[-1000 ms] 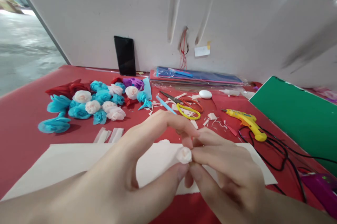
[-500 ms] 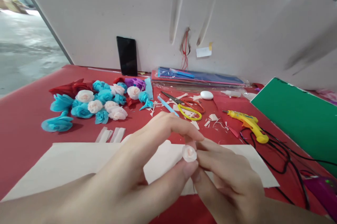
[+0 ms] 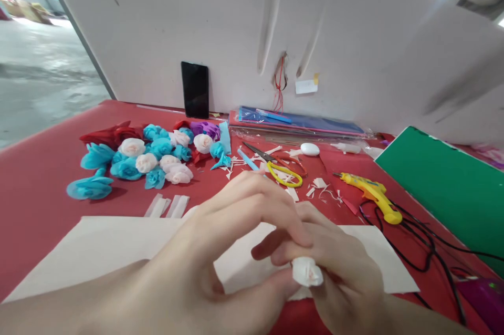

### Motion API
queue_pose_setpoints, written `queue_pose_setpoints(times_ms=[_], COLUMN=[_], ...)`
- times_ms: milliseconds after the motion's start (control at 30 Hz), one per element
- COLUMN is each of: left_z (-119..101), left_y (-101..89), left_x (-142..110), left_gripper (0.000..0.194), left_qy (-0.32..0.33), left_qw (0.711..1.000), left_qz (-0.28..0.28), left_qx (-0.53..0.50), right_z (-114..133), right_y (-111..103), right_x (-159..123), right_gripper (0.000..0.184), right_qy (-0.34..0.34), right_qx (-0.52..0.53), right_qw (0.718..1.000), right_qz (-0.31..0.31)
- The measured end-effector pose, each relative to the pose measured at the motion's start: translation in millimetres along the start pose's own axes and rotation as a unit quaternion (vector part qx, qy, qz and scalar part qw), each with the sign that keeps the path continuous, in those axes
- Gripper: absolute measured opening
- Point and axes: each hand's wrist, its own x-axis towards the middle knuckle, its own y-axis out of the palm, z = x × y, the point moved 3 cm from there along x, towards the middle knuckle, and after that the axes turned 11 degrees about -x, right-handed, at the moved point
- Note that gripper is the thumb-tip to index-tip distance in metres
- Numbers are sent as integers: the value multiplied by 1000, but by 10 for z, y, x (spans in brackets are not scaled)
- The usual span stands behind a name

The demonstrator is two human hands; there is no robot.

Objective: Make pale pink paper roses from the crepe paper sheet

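Observation:
A small white rolled paper rose (image 3: 307,272) with a faint pink centre is between my two hands, low in front of me. My right hand (image 3: 342,261) grips it, with the bent fingers wrapped behind the bud. My left hand (image 3: 236,240) curves in from the left; its thumb tip presses the bud's left side, while its fingers arch over and meet my right fingers. Beneath both hands lies a large white sheet (image 3: 118,240). Cut white strips (image 3: 167,206) rest just beyond the sheet's far edge.
Blue, white, red and purple paper flowers (image 3: 155,148) cluster at the left. Scissors (image 3: 285,173) lie among paper scraps. A yellow glue gun (image 3: 372,193) with black cable sits right, beside a green board (image 3: 444,182). A phone (image 3: 195,90) leans against the white panel (image 3: 157,20).
The paper rose has moved right and down and is tilted, its centre facing lower right. My left fingers have closed over my right ones, and the view has shifted slightly.

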Motion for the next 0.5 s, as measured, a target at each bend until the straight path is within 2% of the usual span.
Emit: queue_pose_setpoints(times_ms=[67,167,333,400,500], left_z=[-2,33,107,120,150], left_y=[-19,-47,-58,-60,-61], left_x=[11,37,58,66,85], left_gripper=[16,14,7,8,12], left_qy=[9,-15,-102,-127,-158], left_qw=[1000,999,973,960,954], left_qz=[9,17,10,2,16], left_qx=[-13,-49,-206,-251,-256], right_z=[10,40,37,12,-28], right_y=[-18,-48,-40,-21,18], right_x=[33,67,20,-16,-43], right_gripper=[31,35,33,28,25], right_qy=[-11,0,118,169,225], right_qx=[-6,10,106,173,264], right_qw=[1000,1000,986,968,935], right_qz=[-6,8,56,62,75])
